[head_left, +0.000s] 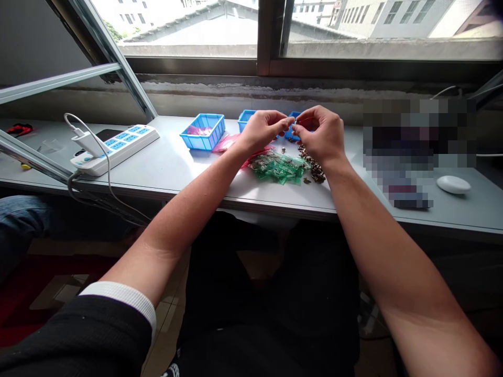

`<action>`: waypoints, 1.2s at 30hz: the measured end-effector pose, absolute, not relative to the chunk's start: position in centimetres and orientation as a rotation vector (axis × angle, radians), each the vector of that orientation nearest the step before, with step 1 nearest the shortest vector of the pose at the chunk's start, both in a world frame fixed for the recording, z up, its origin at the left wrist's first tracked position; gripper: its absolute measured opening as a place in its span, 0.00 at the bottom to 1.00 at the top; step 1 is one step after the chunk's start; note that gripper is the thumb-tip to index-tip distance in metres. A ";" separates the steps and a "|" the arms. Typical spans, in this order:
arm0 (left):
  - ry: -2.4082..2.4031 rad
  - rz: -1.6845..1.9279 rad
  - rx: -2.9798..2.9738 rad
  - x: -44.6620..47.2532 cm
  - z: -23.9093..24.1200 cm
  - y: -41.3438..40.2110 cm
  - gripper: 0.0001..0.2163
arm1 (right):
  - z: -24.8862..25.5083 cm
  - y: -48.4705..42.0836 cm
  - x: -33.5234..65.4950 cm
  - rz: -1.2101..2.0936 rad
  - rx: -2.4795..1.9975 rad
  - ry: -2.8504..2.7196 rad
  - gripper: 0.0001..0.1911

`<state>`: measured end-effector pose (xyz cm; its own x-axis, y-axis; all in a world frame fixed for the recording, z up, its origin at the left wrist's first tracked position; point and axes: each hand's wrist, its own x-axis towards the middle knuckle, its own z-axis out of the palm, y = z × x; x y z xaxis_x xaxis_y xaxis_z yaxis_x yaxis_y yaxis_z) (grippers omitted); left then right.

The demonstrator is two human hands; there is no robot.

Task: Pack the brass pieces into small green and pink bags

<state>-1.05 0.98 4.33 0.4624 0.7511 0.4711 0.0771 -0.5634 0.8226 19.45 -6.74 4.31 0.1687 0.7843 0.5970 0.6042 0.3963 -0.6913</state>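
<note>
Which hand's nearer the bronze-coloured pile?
Right. In the picture, the right hand is just above the bronze-coloured pile, overlapping its far end; the left hand is farther off, to the pile's left.

The white table (168,175) has a thin dark line along its front edge. On its left part there lies a white power strip (102,157) with blue sockets, and just behind it a dark flat object (110,134). Toward the back stand three blue plastic bins (202,141), two of them partly hidden. Nearer the front lie pink plastic bags (226,142), a heap of green plastic bags (277,170) and, beside it, small bronze-coloured metal pieces (316,172). A white computer mouse (453,184) rests far to the right.
</note>
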 end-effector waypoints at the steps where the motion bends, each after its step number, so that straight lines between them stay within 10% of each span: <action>1: 0.679 1.106 1.972 -1.1 4.4 0.9 0.20 | 4.3 -6.7 19.5 0.173 -1.290 -1.516 0.08; 36: 0.699 1.159 1.934 -1.1 3.4 1.8 0.06 | 4.7 -7.4 19.1 0.231 -1.321 -1.590 0.11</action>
